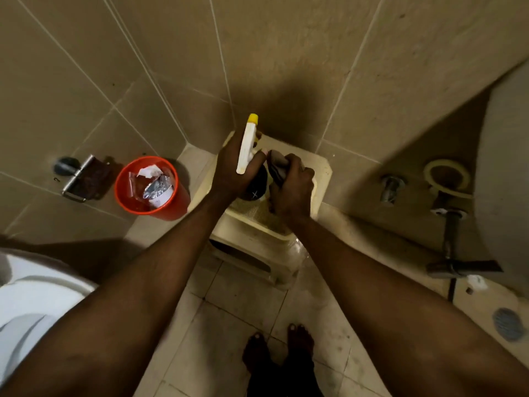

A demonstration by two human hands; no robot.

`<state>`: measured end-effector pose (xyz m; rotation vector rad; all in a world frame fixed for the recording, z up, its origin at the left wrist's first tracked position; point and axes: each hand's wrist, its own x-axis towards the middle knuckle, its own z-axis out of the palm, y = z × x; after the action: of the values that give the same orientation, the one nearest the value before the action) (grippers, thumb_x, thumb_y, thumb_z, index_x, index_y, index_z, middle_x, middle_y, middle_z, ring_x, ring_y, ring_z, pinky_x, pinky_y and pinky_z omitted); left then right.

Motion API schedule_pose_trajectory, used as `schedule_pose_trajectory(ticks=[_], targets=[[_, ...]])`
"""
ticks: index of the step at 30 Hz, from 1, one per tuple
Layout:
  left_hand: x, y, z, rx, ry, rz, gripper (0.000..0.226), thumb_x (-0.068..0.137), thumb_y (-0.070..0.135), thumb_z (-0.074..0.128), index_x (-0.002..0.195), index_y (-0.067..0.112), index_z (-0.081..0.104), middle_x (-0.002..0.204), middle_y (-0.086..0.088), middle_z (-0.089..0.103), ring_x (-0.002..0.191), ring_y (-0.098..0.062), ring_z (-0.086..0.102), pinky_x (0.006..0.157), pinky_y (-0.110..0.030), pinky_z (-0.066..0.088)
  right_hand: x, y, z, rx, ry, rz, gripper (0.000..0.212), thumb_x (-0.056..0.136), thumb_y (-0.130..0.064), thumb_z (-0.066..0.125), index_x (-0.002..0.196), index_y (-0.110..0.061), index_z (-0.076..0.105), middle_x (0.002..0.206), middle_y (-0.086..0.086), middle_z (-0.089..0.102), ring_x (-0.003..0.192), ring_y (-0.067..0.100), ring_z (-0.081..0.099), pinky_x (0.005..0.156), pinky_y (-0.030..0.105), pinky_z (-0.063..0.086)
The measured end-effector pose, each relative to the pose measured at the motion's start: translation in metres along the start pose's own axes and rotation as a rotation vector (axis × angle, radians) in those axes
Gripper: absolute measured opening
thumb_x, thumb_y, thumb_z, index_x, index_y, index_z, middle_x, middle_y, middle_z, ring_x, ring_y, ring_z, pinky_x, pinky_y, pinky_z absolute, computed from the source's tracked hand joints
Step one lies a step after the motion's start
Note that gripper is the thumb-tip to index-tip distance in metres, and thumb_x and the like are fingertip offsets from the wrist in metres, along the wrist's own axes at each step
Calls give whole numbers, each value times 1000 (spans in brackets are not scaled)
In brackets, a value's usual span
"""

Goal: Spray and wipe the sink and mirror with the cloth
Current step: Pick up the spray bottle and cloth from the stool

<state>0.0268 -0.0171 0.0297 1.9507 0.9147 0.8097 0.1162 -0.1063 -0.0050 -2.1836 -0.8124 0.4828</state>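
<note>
At frame centre, above a cream plastic stool (320,170) standing against the tiled wall: left hand (234,170) wrapped around a spray bottle (247,147), white trigger head with yellow nozzle pointing toward the top of the frame, dark bottle body below the palm. Right hand (292,190) just beside it, fingers curled around a dark bunched cloth (276,167). Cloth and bottle close together, possibly touching; cannot tell for certain.

Sink (503,167) at the right edge of the frame, seen from its underside, with drain pipe (449,239) below. Mirror not in view. Red bin (148,187) holding wrappers at centre left; toilet (31,290) at lower left; paper holder (77,179) on the left wall.

Step in hand, by judgement: collecting tools, or wetting the cloth from the bottle. Neither sink nor mirror yet treated as far as visible; task at an early stage.

Next move, by judgement: raise both hands and turn toward the right of the frame, aim the nozzle at the sink bowl, squeeze the trigger, then spread the cloth flat for wiping. Keep the nozzle directed away from the face while turning.
</note>
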Motion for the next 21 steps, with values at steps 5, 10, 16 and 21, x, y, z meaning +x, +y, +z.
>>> schedule_pose_trajectory(ticks=[5,10,16,21], targets=[[21,81,-39,-83,35,16,31,82,25,65,109,10,60,105,-12,68,99,-26,65,88,-45,51,1,-60,-81,154,61,-117,57,74,-7,65,127,-14,45,117,14,46,108,34,47,88,35,43],[39,188,-77,-73,17,153,31,82,30,61,102,8,59,91,-18,64,83,-31,63,75,-50,50,-2,-132,-180,247,146,-218,62,75,-11,67,131,-16,42,117,13,45,109,29,48,92,36,44],[47,326,-87,-103,30,275,25,81,25,61,101,9,58,90,-16,64,78,-29,61,72,-44,49,-22,-206,-312,289,309,-388,60,74,-7,66,130,-11,46,118,11,50,99,8,40,79,6,29],[19,417,-71,-147,-2,330,19,80,19,60,99,15,58,85,-13,63,74,-27,60,70,-41,49,-65,-219,-413,318,381,-415,65,75,-11,64,134,-27,40,119,3,47,106,7,44,83,11,33]])
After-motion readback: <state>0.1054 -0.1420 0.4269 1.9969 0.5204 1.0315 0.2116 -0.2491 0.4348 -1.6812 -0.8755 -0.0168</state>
